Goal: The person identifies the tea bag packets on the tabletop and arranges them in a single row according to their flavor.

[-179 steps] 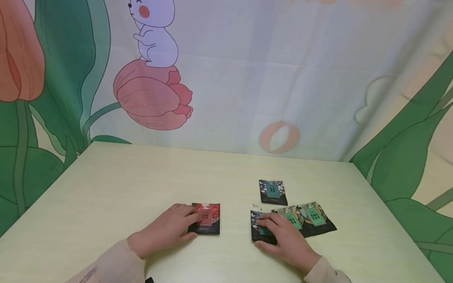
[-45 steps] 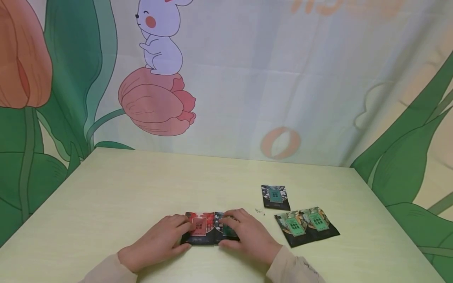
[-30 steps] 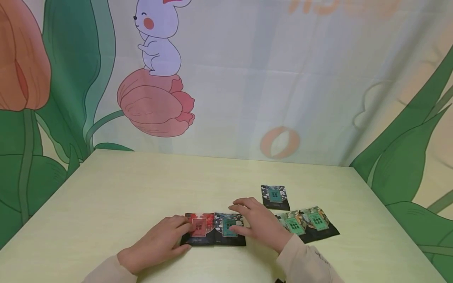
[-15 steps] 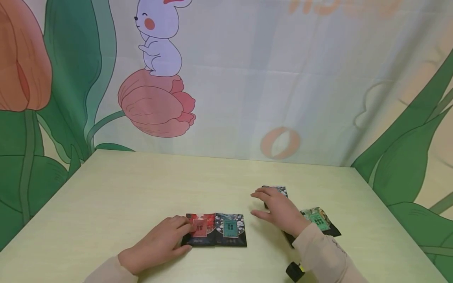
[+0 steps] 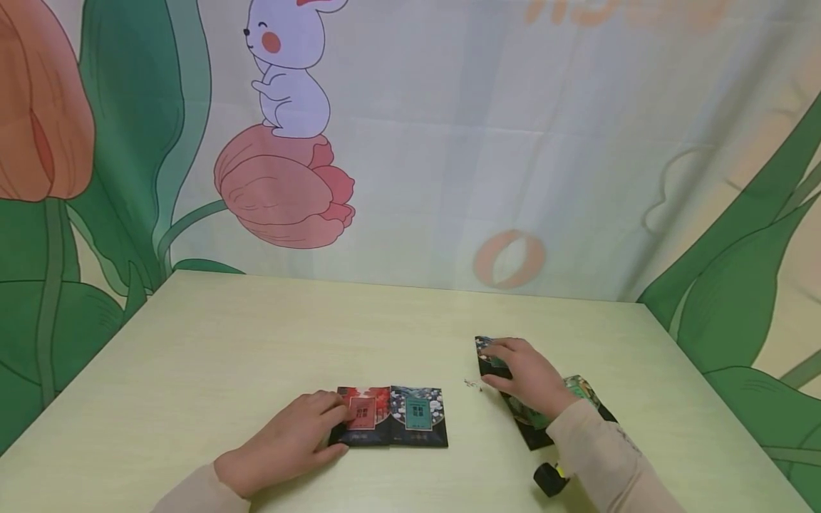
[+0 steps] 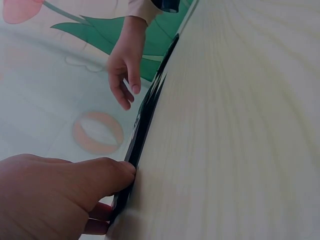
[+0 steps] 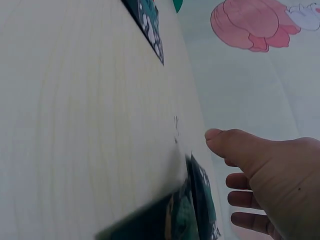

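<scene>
On the table (image 5: 256,335), could knock the green packets (image 5: 580,388), below the right hand (image 5: 529,374), askew by sweeping too low. With that hand loosely spread, grasping nothing, over the far blue packet (image 5: 492,369); cannot tell if touching. With the left hand (image 5: 291,438) relaxed, touching the red packet (image 5: 367,415); abutting that, beyond the fingertips, 1 nearer blue packet (image 5: 418,416). Left of the right thumb, could scatter tiny bits (image 5: 473,385) by brushing.
</scene>
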`<action>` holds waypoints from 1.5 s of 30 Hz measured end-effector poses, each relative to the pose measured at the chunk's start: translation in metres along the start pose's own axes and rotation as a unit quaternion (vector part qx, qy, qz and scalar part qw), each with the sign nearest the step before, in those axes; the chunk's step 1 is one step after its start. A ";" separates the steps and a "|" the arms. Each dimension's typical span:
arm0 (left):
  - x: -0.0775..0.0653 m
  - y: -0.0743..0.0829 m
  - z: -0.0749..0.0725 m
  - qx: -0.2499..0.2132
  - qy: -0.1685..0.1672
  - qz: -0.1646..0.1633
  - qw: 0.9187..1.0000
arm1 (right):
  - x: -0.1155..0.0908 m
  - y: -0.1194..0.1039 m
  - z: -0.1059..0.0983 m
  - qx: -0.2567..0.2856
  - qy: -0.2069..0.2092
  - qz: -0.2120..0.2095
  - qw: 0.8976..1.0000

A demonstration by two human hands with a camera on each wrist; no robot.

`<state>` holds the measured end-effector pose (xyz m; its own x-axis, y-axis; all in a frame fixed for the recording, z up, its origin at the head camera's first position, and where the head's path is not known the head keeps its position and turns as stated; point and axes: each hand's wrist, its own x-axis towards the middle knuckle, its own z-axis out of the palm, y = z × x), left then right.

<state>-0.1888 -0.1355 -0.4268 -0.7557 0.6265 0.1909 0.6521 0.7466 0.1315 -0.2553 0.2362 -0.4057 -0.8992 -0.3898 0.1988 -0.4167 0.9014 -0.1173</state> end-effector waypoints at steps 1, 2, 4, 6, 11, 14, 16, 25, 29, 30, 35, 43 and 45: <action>0.000 0.000 0.000 0.000 0.000 0.000 1.000 | 0.000 0.002 0.000 0.004 -0.004 0.005 1.000; 0.000 0.000 -0.001 0.000 0.001 0.000 1.000 | -0.001 0.005 0.000 0.007 -0.008 0.011 1.000; 0.001 0.000 -0.001 0.000 -0.003 -0.002 1.000 | -0.001 0.009 0.001 0.015 -0.015 0.021 1.000; 0.001 0.000 -0.001 0.001 -0.008 -0.006 1.000 | -0.001 0.013 0.001 0.023 -0.025 0.030 0.999; 0.001 0.001 -0.001 0.001 -0.013 -0.012 1.000 | 0.000 0.020 0.002 0.035 -0.055 0.049 0.997; 0.001 0.001 -0.001 0.000 -0.010 -0.010 1.000 | 0.001 0.022 0.002 0.038 -0.070 0.055 0.995; 0.001 0.000 -0.001 0.000 -0.009 -0.010 1.000 | 0.002 0.023 0.002 0.038 -0.077 0.056 0.995; 0.002 0.000 0.000 0.001 -0.010 -0.009 1.000 | 0.006 0.020 0.001 0.033 -0.090 0.058 0.994; 0.002 0.000 0.000 0.002 -0.011 -0.011 1.000 | 0.008 0.017 0.001 0.023 -0.094 0.050 0.994; 0.002 0.000 0.000 0.002 -0.011 -0.011 1.000 | 0.009 0.016 0.001 0.021 -0.094 0.049 0.994; 0.002 0.000 0.000 -0.001 -0.010 -0.011 1.000 | 0.012 0.012 0.002 0.007 -0.097 0.043 0.994; 0.001 0.000 -0.001 -0.002 -0.004 -0.007 1.000 | 0.017 0.001 0.002 -0.020 -0.111 0.040 0.993; 0.001 0.001 -0.001 -0.001 -0.003 -0.006 1.000 | 0.018 -0.001 0.002 -0.026 -0.110 0.033 0.993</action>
<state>-0.1892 -0.1345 -0.4255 -0.7641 0.6185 0.1835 0.6428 0.7540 0.1353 -0.2714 0.2274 -0.4043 -0.9342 -0.3559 -0.0262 -0.3534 0.9328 -0.0714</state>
